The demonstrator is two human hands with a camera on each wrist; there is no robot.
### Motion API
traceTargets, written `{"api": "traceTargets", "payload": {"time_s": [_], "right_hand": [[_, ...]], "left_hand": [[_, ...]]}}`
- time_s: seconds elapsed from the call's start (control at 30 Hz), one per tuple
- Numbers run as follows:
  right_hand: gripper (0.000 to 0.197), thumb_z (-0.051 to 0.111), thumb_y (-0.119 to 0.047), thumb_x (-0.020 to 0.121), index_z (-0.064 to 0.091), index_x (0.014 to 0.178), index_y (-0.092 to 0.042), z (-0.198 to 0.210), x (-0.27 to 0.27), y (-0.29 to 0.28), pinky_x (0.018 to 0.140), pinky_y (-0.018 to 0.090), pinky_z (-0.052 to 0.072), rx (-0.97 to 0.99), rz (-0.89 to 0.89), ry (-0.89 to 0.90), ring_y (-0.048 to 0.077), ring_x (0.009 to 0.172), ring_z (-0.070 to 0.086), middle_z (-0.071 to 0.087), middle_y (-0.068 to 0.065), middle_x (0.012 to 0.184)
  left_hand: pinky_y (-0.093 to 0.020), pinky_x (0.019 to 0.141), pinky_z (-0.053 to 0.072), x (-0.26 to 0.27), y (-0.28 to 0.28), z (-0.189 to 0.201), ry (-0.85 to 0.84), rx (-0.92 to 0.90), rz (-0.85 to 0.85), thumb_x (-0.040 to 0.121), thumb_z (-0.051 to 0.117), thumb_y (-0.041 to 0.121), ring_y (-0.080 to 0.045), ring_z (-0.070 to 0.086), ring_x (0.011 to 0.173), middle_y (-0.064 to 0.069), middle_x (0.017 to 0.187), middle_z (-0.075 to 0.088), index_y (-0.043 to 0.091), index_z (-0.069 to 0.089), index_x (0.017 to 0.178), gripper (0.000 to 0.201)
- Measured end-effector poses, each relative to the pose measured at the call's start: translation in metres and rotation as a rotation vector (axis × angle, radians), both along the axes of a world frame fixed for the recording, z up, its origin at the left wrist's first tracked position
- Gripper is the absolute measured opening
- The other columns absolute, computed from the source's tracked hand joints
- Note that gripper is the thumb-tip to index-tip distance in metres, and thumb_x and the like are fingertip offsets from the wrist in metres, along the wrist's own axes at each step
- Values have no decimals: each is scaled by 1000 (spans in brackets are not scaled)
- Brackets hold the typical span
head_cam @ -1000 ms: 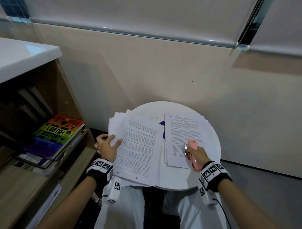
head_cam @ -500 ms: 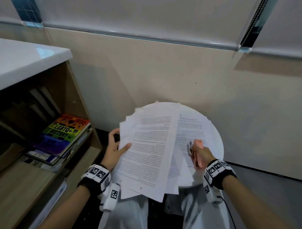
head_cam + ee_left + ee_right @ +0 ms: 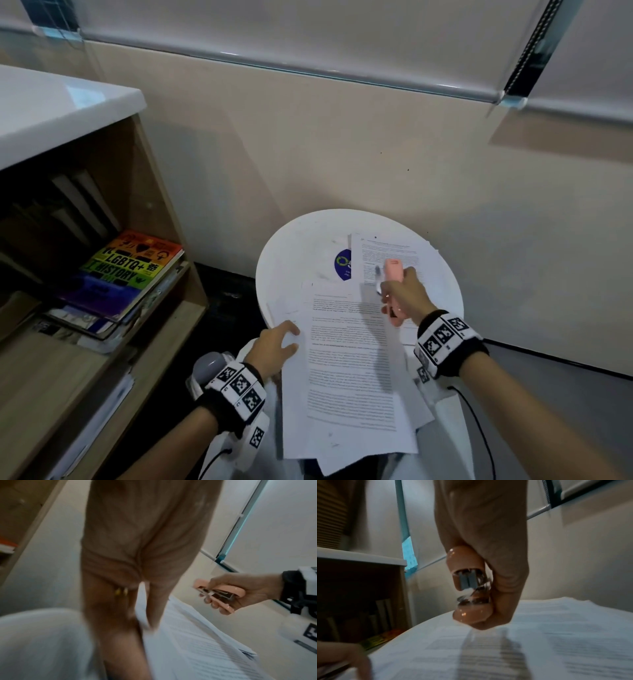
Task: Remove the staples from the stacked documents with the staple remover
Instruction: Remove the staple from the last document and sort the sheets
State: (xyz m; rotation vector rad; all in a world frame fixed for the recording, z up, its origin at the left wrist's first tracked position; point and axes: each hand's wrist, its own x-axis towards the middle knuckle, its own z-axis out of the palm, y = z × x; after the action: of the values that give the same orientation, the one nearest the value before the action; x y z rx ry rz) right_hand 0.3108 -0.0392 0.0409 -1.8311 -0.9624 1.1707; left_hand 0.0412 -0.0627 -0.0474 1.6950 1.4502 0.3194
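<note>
A wooden bookshelf (image 3: 113, 260) stands left of the round white desk (image 3: 294, 253), with a rainbow-covered history book (image 3: 126, 270) lying flat on top of a pile on its shelf. On the desk's far right part lies one printed document stack (image 3: 394, 253), partly covering a blue round sticker (image 3: 342, 265). A second, looser stack of printed documents (image 3: 346, 370) overhangs the desk's near edge toward the person's lap, its sheets fanned unevenly. The left hand (image 3: 274, 349) is at this stack's left edge, thumb on top of the sheets and fingers beneath, so its grip pinches the paper. The right hand (image 3: 404, 298) hovers above the desk's right side, over the gap between the two stacks, its grip curled firmly around the pink staple remover (image 3: 390, 274), whose metal nose (image 3: 469, 581) points away from the person.
</note>
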Motion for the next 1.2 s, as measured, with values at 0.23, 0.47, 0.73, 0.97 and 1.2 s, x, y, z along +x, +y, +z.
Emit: {"api": "traceTargets", "payload": {"time_s": [0.23, 0.47, 0.73, 0.97, 1.2], "right_hand": [[26, 51, -24, 93, 48, 115, -10, -29, -65, -7, 52, 28, 49, -113, 408, -267, 17, 62, 57, 59, 4, 90], [52, 50, -49, 88, 32, 136, -38, -59, -93, -8, 86, 45, 53, -60, 442, -406, 32, 95, 66, 62, 15, 115], [53, 45, -27, 97, 25, 146, -22, -74, -106, -9, 85, 42, 51, -27, 388, -563, 35, 102, 59, 56, 19, 118], [55, 39, -24, 101, 15, 151, -20, -76, -117, 5, 82, 38, 45, -67, 392, -701, 36, 109, 56, 43, 19, 132], [56, 42, -20, 99, 17, 150, -22, -79, -124, 6, 77, 37, 46, -33, 374, -745, 34, 101, 59, 39, 16, 133]], "left_hand": [[-41, 87, 45, 12, 4, 26, 552, 181, -35, 89, 53, 20, -32, 39, 116, -9, 127, 32, 25, 38, 123, 38], [-45, 115, 12, 22, 53, 3, 412, 329, -199, 85, 61, 44, -20, 3, 146, 10, 157, 11, 28, 33, 143, 66], [-53, 116, 2, 22, 71, -3, 577, 197, -391, 88, 48, 57, -20, -13, 147, 14, 158, -13, 33, -2, 151, 83], [-54, 116, -1, 22, 71, -7, 468, 184, -375, 89, 52, 53, -18, -13, 147, 14, 158, -12, 26, -1, 152, 87], [-51, 117, -2, 18, 69, -8, 383, 228, -352, 88, 56, 48, -16, -8, 148, 14, 159, -6, 25, 1, 152, 88]]}}
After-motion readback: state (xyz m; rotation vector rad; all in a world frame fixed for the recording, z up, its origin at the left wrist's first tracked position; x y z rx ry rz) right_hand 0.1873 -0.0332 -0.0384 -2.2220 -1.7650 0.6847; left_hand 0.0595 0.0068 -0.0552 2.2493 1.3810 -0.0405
